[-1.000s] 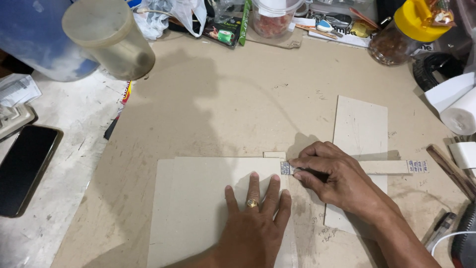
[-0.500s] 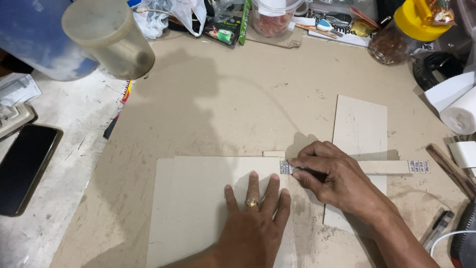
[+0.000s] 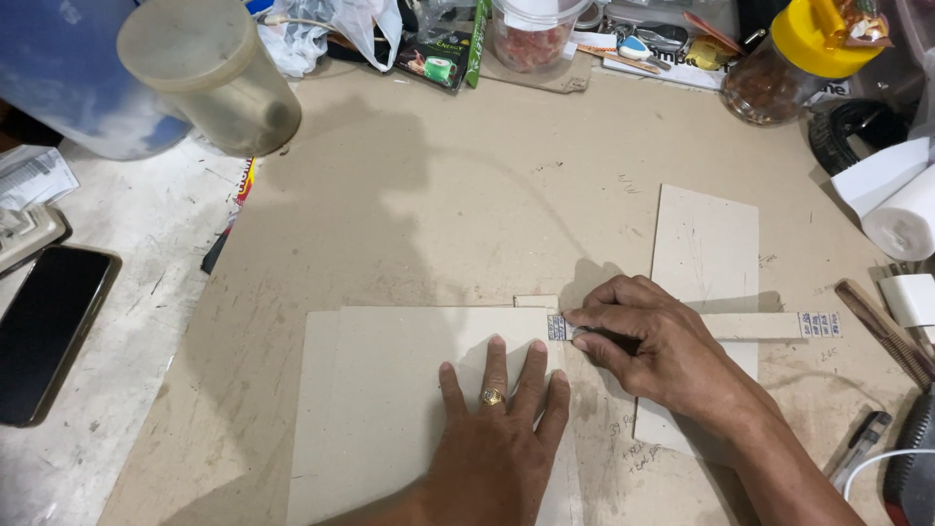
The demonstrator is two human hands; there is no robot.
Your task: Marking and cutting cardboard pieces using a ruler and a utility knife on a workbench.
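My left hand point(image 3: 497, 438) lies flat, fingers spread, pinning the card point(image 3: 390, 390) to the board point(image 3: 438, 214); my right hand point(image 3: 648, 341) pinches a ruler point(image 3: 769, 324) at the card's corner. Ease the pressure and, I judge, the card could slide askew.

Bench point(image 3: 117, 390) carrying a large brown board point(image 3: 438, 214). Lying on the board: a grey card sheet point(image 3: 390, 390), a second card sheet point(image 3: 706, 244), a wooden ruler point(image 3: 760, 325). A black phone point(image 3: 44, 331) is lying on the bench's pale surface.
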